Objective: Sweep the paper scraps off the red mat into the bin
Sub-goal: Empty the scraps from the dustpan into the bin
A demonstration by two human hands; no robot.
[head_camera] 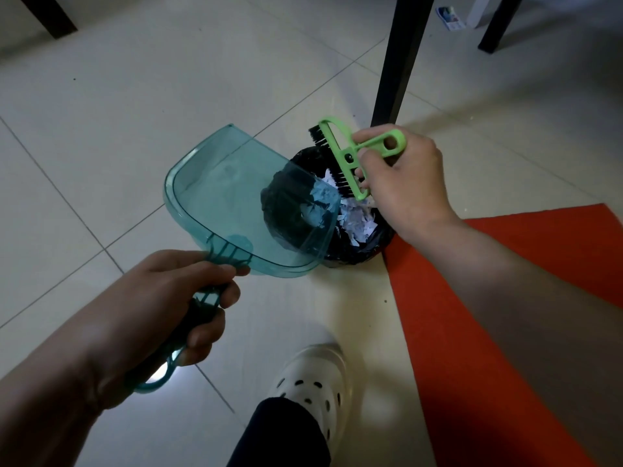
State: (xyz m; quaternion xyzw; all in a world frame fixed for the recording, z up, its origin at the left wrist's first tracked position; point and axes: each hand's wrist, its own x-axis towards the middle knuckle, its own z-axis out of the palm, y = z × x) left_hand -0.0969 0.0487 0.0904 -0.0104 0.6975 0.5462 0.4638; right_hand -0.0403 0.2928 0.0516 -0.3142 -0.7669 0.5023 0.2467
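Left hand (pixel 161 298) fingers grip the dustpan (pixel 236 197), tilted over the bin (pixel 337 251); right hand (pixel 404 183) at 1 o'clock holds the brush (pixel 340 156) over the scraps (pixel 357 220).

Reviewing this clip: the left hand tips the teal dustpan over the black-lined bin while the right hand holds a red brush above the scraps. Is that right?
Not quite. In the head view the brush in the right hand is green with black bristles, not red; the red thing is the mat. The rest holds: the left hand tips the teal dustpan over the bin of scraps.
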